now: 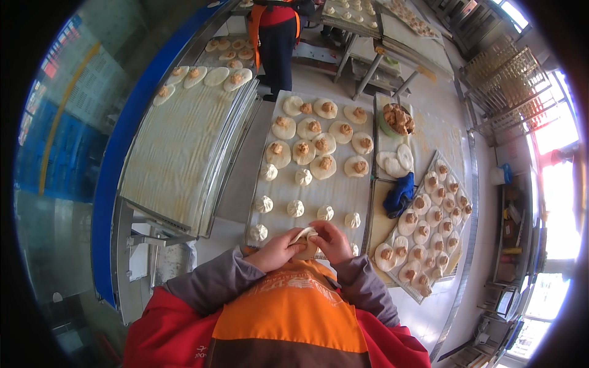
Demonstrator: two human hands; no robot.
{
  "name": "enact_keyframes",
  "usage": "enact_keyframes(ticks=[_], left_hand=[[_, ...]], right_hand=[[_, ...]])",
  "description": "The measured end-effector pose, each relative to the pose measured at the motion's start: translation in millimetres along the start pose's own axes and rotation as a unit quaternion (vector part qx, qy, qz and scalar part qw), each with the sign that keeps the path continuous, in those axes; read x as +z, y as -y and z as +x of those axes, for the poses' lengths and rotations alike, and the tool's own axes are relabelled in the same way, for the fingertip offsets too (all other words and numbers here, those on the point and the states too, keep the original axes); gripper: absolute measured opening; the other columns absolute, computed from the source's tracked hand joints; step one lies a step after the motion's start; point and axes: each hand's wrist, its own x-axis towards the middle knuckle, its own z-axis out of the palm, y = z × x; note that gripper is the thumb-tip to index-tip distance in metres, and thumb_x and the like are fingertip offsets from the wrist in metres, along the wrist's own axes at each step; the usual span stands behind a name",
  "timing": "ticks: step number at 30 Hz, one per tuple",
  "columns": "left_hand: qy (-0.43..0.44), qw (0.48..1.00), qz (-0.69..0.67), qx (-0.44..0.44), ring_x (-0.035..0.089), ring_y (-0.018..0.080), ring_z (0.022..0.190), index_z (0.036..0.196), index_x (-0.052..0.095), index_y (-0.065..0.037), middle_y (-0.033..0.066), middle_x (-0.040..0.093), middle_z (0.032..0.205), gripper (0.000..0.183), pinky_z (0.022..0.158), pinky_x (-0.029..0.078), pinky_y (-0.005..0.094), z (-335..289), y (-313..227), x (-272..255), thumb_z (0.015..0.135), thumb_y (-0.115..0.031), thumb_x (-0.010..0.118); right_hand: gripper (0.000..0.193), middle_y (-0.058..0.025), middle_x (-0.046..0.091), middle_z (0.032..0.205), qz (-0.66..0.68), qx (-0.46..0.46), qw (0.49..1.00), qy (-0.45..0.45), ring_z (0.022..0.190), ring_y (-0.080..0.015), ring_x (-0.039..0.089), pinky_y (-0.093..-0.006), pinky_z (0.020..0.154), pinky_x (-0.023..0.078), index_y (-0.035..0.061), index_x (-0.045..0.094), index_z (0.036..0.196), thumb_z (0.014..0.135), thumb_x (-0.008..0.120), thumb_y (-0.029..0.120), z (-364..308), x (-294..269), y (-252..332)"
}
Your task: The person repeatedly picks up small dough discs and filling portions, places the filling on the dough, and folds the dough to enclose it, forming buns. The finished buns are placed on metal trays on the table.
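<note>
A partly gathered bun (305, 235) of pale dough is held between my two hands at the near edge of the tray. My left hand (279, 250) cups it from the side, fingers curled round it. At its rim, the fingers of my right hand (332, 241) are pinched on the dough. Just beyond my hands, several pleated buns (296, 208) stand on the lined tray (325, 191). Farther up the same tray lie flat dough rounds (304, 151), each topped with a lump of brown filling.
At right, a green bowl of filling (399, 119), bare dough rounds (396, 161) and a blue cloth (399, 195) sit beside a slanted tray (429, 227) of filled rounds. Stacked trays (175, 159) stand left. Another person (276, 46) stands beyond; racks (506, 80) line the right.
</note>
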Motion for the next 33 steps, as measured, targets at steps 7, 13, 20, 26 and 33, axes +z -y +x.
enact_keyframes(ticks=[7, 13, 20, 26, 33], left_hand=[[0.019, 0.98, -0.154, -0.126, 0.066, 0.0156, 0.09, 0.128, 0.055, -0.005, 0.0081, 0.066, 0.109, 0.03, 0.069, 0.055, 0.0309, -0.5, -6.4, -7.2, 0.101, -0.018, 0.057], [0.048, 0.999, 0.011, 0.001, 0.063, 0.0146, 0.097, 0.119, 0.06, -0.003, 0.0061, 0.067, 0.104, 0.024, 0.084, 0.049, 0.0313, 5.8, 8.9, -11.0, 0.098, -0.016, 0.06], [-0.01, 0.98, 0.153, 0.124, 0.063, 0.0109, 0.084, 0.13, 0.056, -0.003, 0.0041, 0.068, 0.103, 0.033, 0.068, 0.052, 0.0288, 7.3, 7.4, -10.2, 0.098, -0.011, 0.062], [-0.01, 0.967, -0.225, -0.124, 0.062, 0.015, 0.105, 0.139, 0.05, -0.01, 0.005, 0.063, 0.12, 0.037, 0.073, 0.059, 0.0324, 2.1, 12.9, -9.0, 0.104, -0.02, 0.055], [-0.008, 0.999, -0.052, -0.014, 0.062, 0.0123, 0.066, 0.13, 0.057, -0.011, 0.0035, 0.066, 0.105, 0.03, 0.051, 0.047, 0.0245, 7.8, 24.0, -8.0, 0.102, -0.022, 0.055]], right_hand=[[0.015, -0.0094, 0.065, 0.089, -0.279, -0.24, 0.93, 0.012, 0.076, -0.0209, 0.063, -0.0316, 0.069, 0.051, 0.0017, 0.068, 0.098, 0.084, 0.071, 0.001, 1.7, 1.9, 15.1], [0.012, -0.0128, 0.065, 0.088, -0.278, -0.21, 0.937, 0.038, 0.081, -0.0319, 0.065, -0.0356, 0.069, 0.052, 0.001, 0.065, 0.096, 0.084, 0.069, 0.002, -0.4, 9.3, 19.3], [0.013, -0.0148, 0.064, 0.089, -0.244, -0.208, 0.947, 0.029, 0.08, -0.0368, 0.064, -0.0419, 0.071, 0.053, 0.0023, 0.065, 0.097, 0.086, 0.069, 0.009, 1.0, 16.8, 10.0], [0.014, -0.0127, 0.063, 0.09, -0.334, -0.259, 0.906, 0.02, 0.083, -0.0345, 0.064, -0.0398, 0.071, 0.053, 0.0035, 0.067, 0.095, 0.084, 0.072, 0.009, 4.5, 9.3, 5.8], [0.023, -0.0098, 0.064, 0.09, -0.356, -0.291, 0.886, 0.052, 0.082, -0.0288, 0.066, -0.038, 0.072, 0.054, 0.0052, 0.065, 0.107, 0.085, 0.072, 0.011, 3.9, 6.6, 3.6]])
